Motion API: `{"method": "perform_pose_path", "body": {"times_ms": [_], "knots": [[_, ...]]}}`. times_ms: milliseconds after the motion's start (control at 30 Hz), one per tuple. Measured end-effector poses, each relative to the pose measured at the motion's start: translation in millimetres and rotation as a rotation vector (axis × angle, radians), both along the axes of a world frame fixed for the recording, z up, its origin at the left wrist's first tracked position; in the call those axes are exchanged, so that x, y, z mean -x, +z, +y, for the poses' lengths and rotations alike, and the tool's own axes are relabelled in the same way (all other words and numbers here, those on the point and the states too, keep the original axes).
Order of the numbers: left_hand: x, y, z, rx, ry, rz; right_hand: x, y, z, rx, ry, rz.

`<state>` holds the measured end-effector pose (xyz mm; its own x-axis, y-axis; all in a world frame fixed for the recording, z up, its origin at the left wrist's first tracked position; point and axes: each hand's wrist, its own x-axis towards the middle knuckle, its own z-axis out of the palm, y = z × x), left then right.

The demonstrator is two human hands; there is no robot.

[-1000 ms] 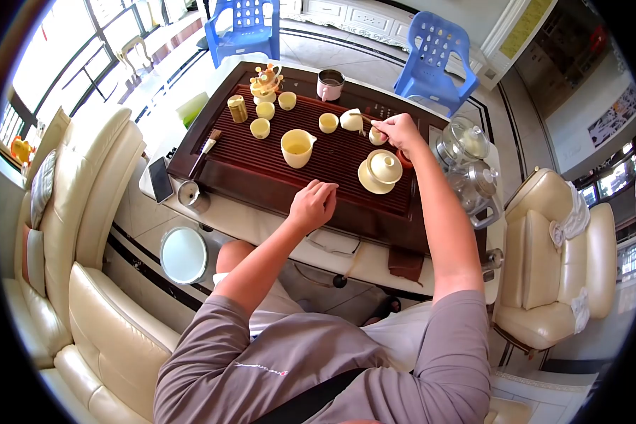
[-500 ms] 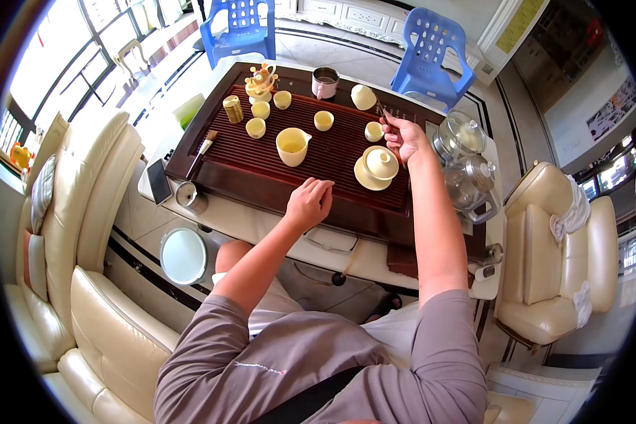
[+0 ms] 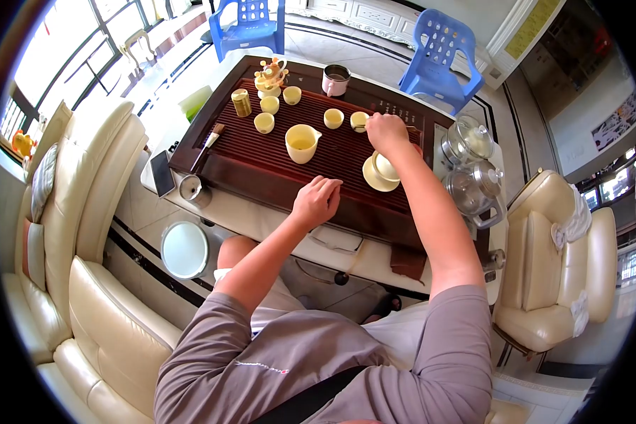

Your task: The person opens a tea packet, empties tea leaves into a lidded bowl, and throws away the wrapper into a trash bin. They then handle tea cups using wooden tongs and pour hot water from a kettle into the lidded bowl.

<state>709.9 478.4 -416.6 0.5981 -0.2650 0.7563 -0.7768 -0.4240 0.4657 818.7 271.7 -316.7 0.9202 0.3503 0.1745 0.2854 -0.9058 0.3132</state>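
My right hand (image 3: 387,133) is closed on a pair of dark tea tongs, mostly hidden by the hand. Their tips meet a small cream teacup (image 3: 359,120) at the tray's right side. Just left of it stands another teacup (image 3: 333,119). Below my right hand, a lidded gaiwan (image 3: 383,169) sits on its saucer, partly covered by my wrist. My left hand (image 3: 318,201) rests by the front edge of the slatted tea tray (image 3: 244,152), fingers curled together with nothing visible in them. Beyond it stands a cream pitcher (image 3: 302,143) holding yellowish liquid.
Several teacups (image 3: 269,104), a gold canister (image 3: 241,103), a figurine (image 3: 271,76) and a brush (image 3: 209,145) occupy the tray's left. A pink mug (image 3: 336,80) stands at the back. Glass kettles (image 3: 473,187) are right of the tray; a phone (image 3: 162,174) lies left.
The right hand has moved left and turned palm down, bringing the tongs and a tilted teacup down beside another cup. The left hand has barely moved. The view has shifted slightly.
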Motion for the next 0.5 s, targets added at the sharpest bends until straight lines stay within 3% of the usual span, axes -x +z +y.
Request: {"method": "perform_pose_path", "body": {"times_ms": [167,500], "knots": [[1.1,0.9,0.9,0.004,-0.02,0.004,-5.2,-4.6,2.5,0.062,-0.022,0.084],[0.7,1.3,1.2,0.017,-0.012,-0.011,-6.2,12.1,34.7,-0.015,0.061,-0.06]]}}
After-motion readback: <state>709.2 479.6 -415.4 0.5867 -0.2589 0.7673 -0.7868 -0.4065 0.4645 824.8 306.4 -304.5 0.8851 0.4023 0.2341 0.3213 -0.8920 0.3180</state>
